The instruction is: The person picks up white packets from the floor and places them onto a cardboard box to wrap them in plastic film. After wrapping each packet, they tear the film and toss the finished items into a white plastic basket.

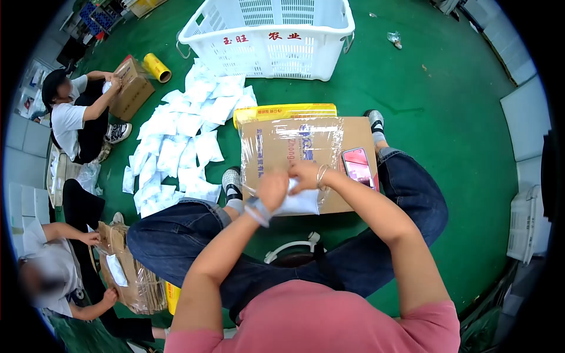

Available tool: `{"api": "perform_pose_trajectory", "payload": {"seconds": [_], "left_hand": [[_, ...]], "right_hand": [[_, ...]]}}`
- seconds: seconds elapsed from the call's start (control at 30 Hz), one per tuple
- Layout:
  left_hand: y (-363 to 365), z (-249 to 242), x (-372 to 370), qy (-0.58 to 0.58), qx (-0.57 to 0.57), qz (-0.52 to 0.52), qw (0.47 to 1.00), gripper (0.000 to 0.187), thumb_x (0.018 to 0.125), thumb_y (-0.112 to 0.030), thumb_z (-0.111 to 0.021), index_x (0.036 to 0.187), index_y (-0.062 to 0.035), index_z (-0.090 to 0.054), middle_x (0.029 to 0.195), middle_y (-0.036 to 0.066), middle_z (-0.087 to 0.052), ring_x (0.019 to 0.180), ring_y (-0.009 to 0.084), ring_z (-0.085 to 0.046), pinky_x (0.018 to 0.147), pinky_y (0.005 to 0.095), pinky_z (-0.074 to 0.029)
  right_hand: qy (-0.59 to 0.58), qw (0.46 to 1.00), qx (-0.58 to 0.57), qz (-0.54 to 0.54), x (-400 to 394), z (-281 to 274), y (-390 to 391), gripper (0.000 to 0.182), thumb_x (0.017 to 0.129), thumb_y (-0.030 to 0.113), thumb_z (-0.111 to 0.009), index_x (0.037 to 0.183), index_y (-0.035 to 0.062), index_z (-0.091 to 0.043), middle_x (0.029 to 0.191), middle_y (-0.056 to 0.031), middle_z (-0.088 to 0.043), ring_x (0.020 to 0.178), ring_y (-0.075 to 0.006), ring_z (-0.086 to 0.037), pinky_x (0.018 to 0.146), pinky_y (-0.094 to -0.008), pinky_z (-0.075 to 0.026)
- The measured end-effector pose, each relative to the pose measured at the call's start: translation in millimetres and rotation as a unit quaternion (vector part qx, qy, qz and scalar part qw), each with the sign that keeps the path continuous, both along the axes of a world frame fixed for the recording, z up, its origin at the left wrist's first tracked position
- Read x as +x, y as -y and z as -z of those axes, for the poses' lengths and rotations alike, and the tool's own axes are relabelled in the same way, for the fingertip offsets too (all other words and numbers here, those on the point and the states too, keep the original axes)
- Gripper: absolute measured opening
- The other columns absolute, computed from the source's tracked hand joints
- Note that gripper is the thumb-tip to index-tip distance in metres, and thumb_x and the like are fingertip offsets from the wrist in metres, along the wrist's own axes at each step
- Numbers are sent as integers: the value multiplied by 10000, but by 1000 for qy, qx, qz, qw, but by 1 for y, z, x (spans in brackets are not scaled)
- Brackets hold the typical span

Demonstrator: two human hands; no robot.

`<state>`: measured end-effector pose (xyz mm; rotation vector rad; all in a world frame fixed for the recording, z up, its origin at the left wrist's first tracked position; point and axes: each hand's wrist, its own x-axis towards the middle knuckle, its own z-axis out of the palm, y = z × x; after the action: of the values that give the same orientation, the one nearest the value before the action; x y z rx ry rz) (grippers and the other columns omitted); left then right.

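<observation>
A white packet (297, 203) lies on the near part of a cardboard box (282, 135) wrapped in clear film, between my knees. My right hand (306, 176) bends over the packet's upper edge, fingers pinched on it. Just left of it, my left hand (273, 189) is curled closed and blurred by motion; whatever its fingers hold is hidden. On the box's right side rests a phone (358, 167) with a lit screen. Behind the box lies a yellow roll of wrap (288, 111).
A heap of white packets (176, 141) covers the green floor to the left. Beyond the box stands a white plastic crate (265, 53). Two people sit at left, one by a carton (132, 91), the other by wrapped cardboard (138, 276). Another yellow roll (156, 67) lies near the carton.
</observation>
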<state>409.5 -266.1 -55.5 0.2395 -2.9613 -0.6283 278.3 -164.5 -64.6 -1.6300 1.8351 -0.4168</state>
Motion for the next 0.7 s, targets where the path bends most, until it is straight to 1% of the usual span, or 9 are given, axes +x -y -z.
{"api": "perform_pose_trajectory", "payload": {"seconds": [0.1, 0.17, 0.23, 0.3, 0.43, 0.53, 0.6, 0.67, 0.7], "left_hand": [[37, 58, -20, -48, 34, 7, 998, 171, 803, -132, -490, 698, -12, -555, 750, 162, -537, 728, 331, -519, 657, 428, -412], [39, 65, -27, -115, 29, 24, 993, 190, 792, -124, -485, 658, -20, -572, 731, 163, -542, 722, 330, -525, 632, 434, -417], [29, 55, -25, -119, -8, -44, 992, 185, 790, -145, -514, 681, -25, -601, 729, 175, -539, 768, 331, -524, 659, 433, -422], [28, 61, -21, -96, 39, -33, 994, 181, 772, -170, -549, 703, -18, -618, 706, 187, -551, 736, 343, -540, 656, 443, -429], [19, 28, 15, 81, 91, 25, 992, 210, 785, -247, -548, 804, -55, -628, 745, 176, -611, 686, 362, -585, 621, 443, -465], [10, -15, 42, 187, 122, 73, 972, 259, 818, -281, -506, 798, -55, -631, 732, 190, -609, 716, 357, -589, 664, 433, -465], [12, -26, 42, 233, 130, 89, 960, 306, 843, -326, -492, 818, -56, -634, 753, 181, -620, 707, 349, -593, 665, 420, -469], [18, -36, 29, 436, 234, 123, 860, 493, 859, -489, -445, 865, -34, -636, 806, 164, -638, 708, 307, -604, 675, 382, -476], [19, -32, 24, 435, 228, 122, 863, 493, 859, -489, -445, 865, -34, -636, 806, 164, -638, 708, 307, -604, 675, 382, -476]], "right_hand": [[-140, 968, -65, 200, 17, 0, -15, 597, 583, 420, -741, 1007, 31, -582, 1012, -153, -554, 955, -292, -504, 839, -368, -426], [-154, 971, -73, 170, 40, -13, -32, 732, 560, 414, -759, 1135, 33, -515, 1107, -176, -500, 1015, -308, -470, 889, -389, -395], [-325, 936, -124, 58, 58, -12, -50, 882, 575, 373, -758, 1280, 19, -365, 1117, -217, -475, 1054, -340, -440, 923, -384, -369], [-308, 938, -138, 78, 55, -9, -46, 1017, 555, 344, -761, 1350, 12, -221, 1139, -259, -445, 1067, -370, -435, 932, -390, -363], [-32, 998, 30, 54, 64, -38, -57, 904, 533, 301, -745, 1261, -8, -307, 1050, -246, -516, 957, -379, -521, 816, -405, -440], [10, 999, 0, 32, 70, -21, -71, 880, 518, 305, -753, 1225, -2, -328, 1004, -245, -541, 926, -381, -542, 799, -404, -447], [200, 977, 68, 37, 64, -26, -71, 843, 503, 330, -771, 1171, -4, -382, 994, -226, -558, 930, -350, -554, 786, -381, -449], [215, 973, 81, 29, 51, -28, -66, 790, 515, 307, -783, 1143, 10, -406, 990, -200, -561, 909, -311, -561, 780, -362, -445], [228, 969, 93, 23, 41, -29, -60, 737, 528, 283, -795, 1115, 24, -431, 987, -173, -563, 888, -272, -567, 773, -343, -442]]}}
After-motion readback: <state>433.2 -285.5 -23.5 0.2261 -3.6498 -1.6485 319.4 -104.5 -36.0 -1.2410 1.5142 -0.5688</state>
